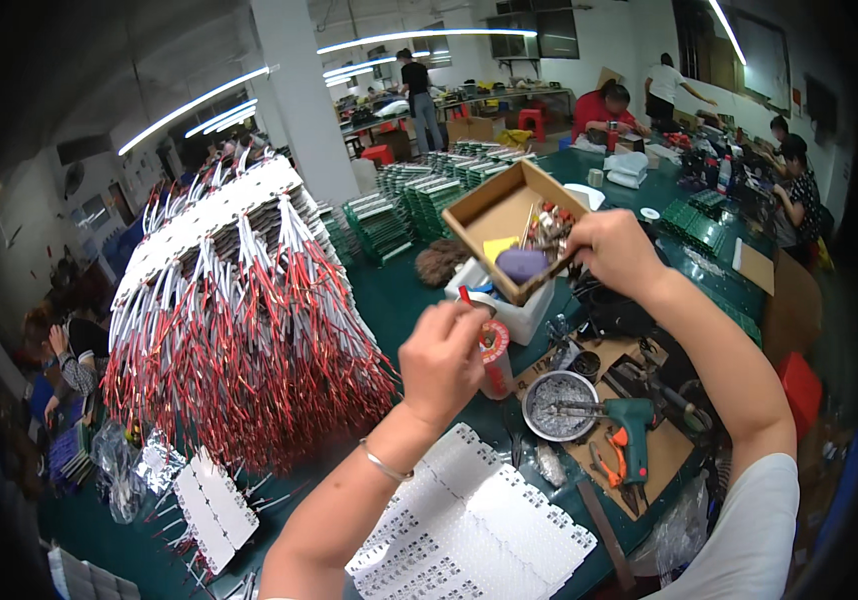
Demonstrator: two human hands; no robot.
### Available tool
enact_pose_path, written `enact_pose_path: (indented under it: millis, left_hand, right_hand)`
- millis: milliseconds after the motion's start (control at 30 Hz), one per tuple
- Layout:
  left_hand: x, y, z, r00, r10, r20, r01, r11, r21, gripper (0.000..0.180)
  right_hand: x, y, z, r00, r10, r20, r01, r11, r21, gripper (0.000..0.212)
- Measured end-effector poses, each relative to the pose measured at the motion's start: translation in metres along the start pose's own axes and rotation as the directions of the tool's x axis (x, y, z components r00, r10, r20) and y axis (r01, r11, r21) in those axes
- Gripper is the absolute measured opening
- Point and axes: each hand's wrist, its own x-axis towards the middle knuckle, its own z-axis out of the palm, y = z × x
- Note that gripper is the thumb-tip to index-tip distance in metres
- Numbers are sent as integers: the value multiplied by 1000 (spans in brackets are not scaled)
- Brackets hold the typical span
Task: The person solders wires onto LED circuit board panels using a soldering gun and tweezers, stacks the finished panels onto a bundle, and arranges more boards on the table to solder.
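Note:
My right hand [617,250] grips the right edge of a shallow brown cardboard box [489,200], which is lifted and tilted toward me. Inside the box lie a purple rounded case [524,264], a yellow piece [497,246] and a heap of small red and metallic parts [553,226]. My left hand [443,360], with a bangle at the wrist, is closed in front of the box's near corner. From its fingers a small red-tipped object [465,295] sticks up; its kind is unclear. Below the box stands a white plastic tub [529,322], partly covered.
At left rises a tall stack of white boards [219,225] trailing red and white wires. White dotted panels [469,520] lie in front. At right are a metal bowl [560,406], a green soldering gun [631,430] and orange-handled pliers [609,460]. Green circuit boards [379,225] stand behind; several people work farther off.

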Motion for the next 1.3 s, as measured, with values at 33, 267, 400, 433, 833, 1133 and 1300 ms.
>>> enact_pose_path:
  millis: [33, 267, 400, 433, 833, 1133, 1300]
  left_hand:
    - [12, 7, -6, 996, 16, -91, -18, 1000, -13, 19]
    - [62, 39, -16, 903, -152, 402, -63, 878, 474, 29]
    - [62, 38, -14, 755, -365, 544, 77, 874, 480, 25]
    - [62, 37, -15, 769, -353, 533, 64, 872, 486, 25]
    - [72, 15, -1, 853, -505, 131, 521, 807, -280, 14]
    - [73, -9, 24, 914, -296, 277, 320, 946, -47, 19]
    - [91, 6, 12, 981, -185, -52, 153, 915, -372, 14]
  right_hand:
    - [-13, -12, -5, 999, -46, -7, 46, 999, -4, 13]
    - [-58, -89, -10, 989, -130, -66, 134, 989, 69, 8]
    - [-67, -109, -12, 992, -116, -60, 123, 982, 141, 11]
    - [-68, -111, -13, 995, -99, -32, 103, 983, 154, 15]
    - [-52, -86, 11, 999, -5, -32, 10, 985, 170, 10]
    - [-50, -99, 27, 1000, -7, -4, 8, 973, 230, 12]
    - [-37, -76, 31, 994, 109, -6, -104, 962, 253, 14]
